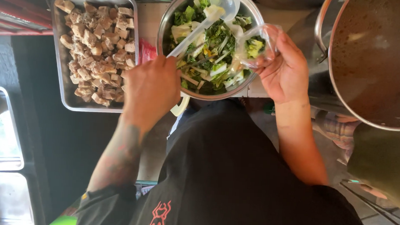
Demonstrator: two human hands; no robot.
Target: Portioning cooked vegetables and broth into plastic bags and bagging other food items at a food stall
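I see the pot right, the tray left, the bowl of greens between. My left hand grips the ladle; my right hand pinches open a limp, slippery bag at its rim.

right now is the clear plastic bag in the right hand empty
No, the clear plastic bag in the right hand already holds some chopped greens, held over the metal bowl of greens.

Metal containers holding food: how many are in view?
3. A tray of meat chunks at upper left, a bowl of chopped greens at top centre, and a large pot of brown liquid at right, partly cut off.
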